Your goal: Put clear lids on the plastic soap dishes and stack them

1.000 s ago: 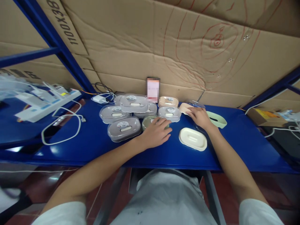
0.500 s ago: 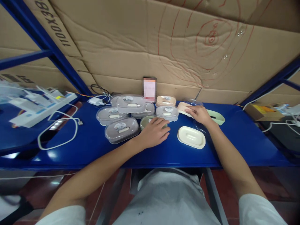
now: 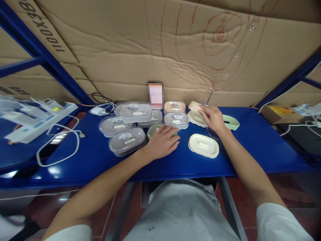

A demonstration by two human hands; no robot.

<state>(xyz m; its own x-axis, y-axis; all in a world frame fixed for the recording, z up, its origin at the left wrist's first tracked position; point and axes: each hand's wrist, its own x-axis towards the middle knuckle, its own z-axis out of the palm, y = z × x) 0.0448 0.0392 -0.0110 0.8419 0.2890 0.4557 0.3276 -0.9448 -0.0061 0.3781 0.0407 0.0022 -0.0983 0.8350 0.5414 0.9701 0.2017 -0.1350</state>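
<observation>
Right now, the left hand (image 3: 162, 143) lies palm-down with its fingers loosely spread over a round green lidded dish (image 3: 155, 130), the fingertips resting on its near edge and covering most of it. The right hand (image 3: 212, 117) reaches farther back, fingers slightly curled and close together, touching a cream soap dish (image 3: 197, 117); whether they grip it or only rest on it cannot be told. Just behind those fingertips lies a peach-coloured piece (image 3: 194, 106). To the right of the right hand sits a pale green tray (image 3: 232, 122), and near its wrist, toward the person, lies an open cream oval tray (image 3: 203, 145). Between the two hands stand a grey lidded box (image 3: 176, 119) and, behind it, a peach lidded box (image 3: 174, 106). Left of the left hand's fingers a cluster of grey lidded boxes (image 3: 127, 140) is stacked and crowded together. All rest on a blue shelf (image 3: 263, 147) backed by cardboard (image 3: 140, 50). Well off to the left lie a white cable (image 3: 59, 147) and a power strip (image 3: 35, 117).
</observation>
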